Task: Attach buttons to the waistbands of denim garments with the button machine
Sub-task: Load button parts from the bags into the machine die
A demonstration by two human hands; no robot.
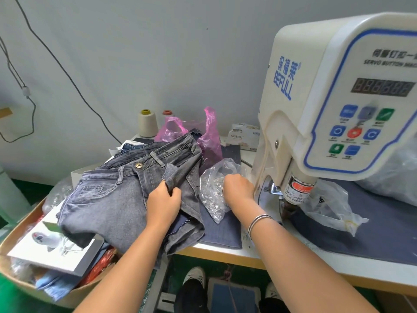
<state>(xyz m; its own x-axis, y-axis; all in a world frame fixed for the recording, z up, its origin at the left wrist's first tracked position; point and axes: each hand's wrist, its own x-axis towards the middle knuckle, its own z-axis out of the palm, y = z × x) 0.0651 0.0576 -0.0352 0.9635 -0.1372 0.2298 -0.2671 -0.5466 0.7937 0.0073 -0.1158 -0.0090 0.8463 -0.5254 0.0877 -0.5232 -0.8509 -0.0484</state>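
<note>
Left hand [163, 201] first: fingers curled, thumb on top, pinching a fold of the grey denim shorts [126, 188] just near of the waistband. Right hand [238, 190] is knuckles-up, fingers bent down into the clear bag of silver buttons [214, 190]; the fingertips are buried in the plastic, so whether they have hold of a button I cannot tell. A silver bangle [258, 222] sits on that wrist.

The shorts lie spread on the left part of the table, waistband to the far side, one metal button [139, 165] already showing at the fly, and their near hem hangs over the table edge. The button bag rests just right of them on a dark blue cloth mat [222, 233].

Right of the bag stands the cream button machine [316, 91], blue trim, "BEFULL" on its side, a dark digit display and coloured keys on its face. Its head [297, 188] hangs above the table, a finger warning label round it. Crumpled clear plastic [327, 204] lies just right of the head.

Far side: a pink plastic bag [209, 136], a cream thread cone [147, 123], a tissue pack [244, 136], all against a pale grey wall [158, 53] with black cables [67, 71] hanging down it. The white table [225, 250] has a wooden edge. Left and lower, a cardboard bin [13, 240] holds paper and scraps. Under the table, green floor, white shoes [194, 275], and a foot pedal [232, 294].
</note>
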